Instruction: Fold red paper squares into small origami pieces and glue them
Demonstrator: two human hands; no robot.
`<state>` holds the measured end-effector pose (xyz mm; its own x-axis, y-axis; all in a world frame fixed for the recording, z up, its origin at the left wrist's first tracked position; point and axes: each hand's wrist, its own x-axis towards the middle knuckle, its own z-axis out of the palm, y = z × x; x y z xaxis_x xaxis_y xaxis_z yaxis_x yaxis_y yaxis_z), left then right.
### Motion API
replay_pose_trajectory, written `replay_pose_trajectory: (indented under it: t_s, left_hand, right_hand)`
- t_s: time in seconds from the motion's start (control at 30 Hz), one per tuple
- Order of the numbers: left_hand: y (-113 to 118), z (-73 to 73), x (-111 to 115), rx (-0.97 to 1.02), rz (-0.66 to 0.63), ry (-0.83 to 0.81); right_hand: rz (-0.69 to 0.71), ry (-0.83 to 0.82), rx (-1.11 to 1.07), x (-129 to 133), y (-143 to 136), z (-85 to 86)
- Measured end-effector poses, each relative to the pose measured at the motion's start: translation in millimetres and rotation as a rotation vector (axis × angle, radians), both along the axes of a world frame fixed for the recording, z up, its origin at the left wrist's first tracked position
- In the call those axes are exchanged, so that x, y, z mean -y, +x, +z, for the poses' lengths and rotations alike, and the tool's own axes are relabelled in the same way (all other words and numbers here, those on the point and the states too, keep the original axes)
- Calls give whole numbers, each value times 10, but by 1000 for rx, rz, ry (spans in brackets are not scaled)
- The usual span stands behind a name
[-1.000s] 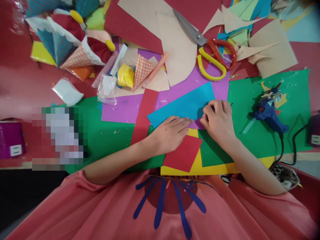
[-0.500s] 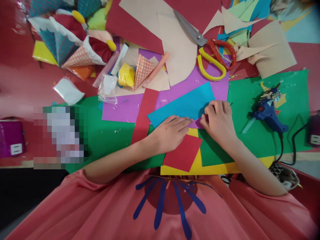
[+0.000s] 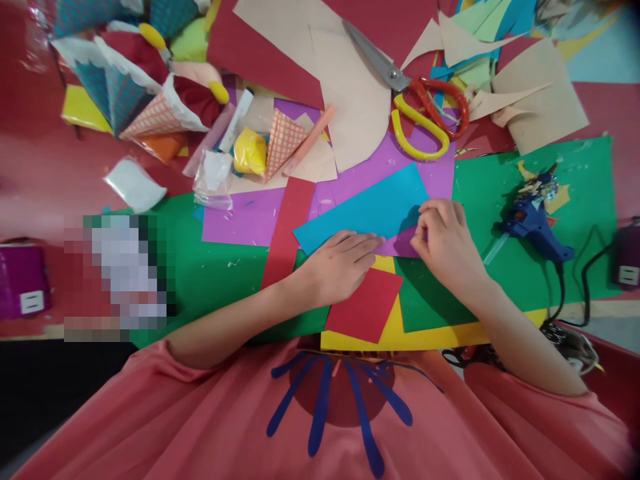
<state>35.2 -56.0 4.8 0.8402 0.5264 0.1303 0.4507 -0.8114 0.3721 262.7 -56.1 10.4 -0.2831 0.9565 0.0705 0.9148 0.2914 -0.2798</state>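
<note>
Your left hand (image 3: 345, 263) lies open and flat over the lower edge of a blue strip (image 3: 357, 210) at the centre of the frame, its fingers straight and side by side, while your right hand (image 3: 443, 233) curls beside the strip's right end; whether those fingers pinch anything cannot be told from this angle. The strip slants up to the right above a purple sheet (image 3: 237, 219), its left corner lapping a red strip (image 3: 290, 217). Thin craft sheet by its look, it should be light and pliant, stiff enough to lie flat but easily creased, and apt to skid on the smooth sheets below; your best hold would be a gentle pinch on the bare upper edge, with a flat palm steadying the middle. Scissors (image 3: 399, 79) lie at upper centre, and a glue gun (image 3: 537, 230) rests on a green sheet (image 3: 215, 267) at right.
</note>
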Motion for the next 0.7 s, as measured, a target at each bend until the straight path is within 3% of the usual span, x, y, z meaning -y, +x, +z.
replay_pose_trajectory:
  t_s: [0.13,0.23,0.37,0.5,0.57,0.7]
  left_hand:
    - [-4,3,-8,-27,-11,-15]
    - [-4,5,-13,-14,-15,6]
    - [-6,0,-14,24,-9,53]
    - [-7,-13,-14,29,-10,49]
    - [-8,-15,-14,21,-11,38]
    - [-9,-6,-14,-16,-5,26]
  right_hand:
    - [-124,144,-80,-64,344,179]
    - [-285,123,-41,-95,525,297]
    - [-212,158,-117,-89,470,314]
    - [-94,-222,-495,-106,258,216]
    - [-86,-298,-573,-146,210,174]
    - [-149,70,-280,-220,227,153]
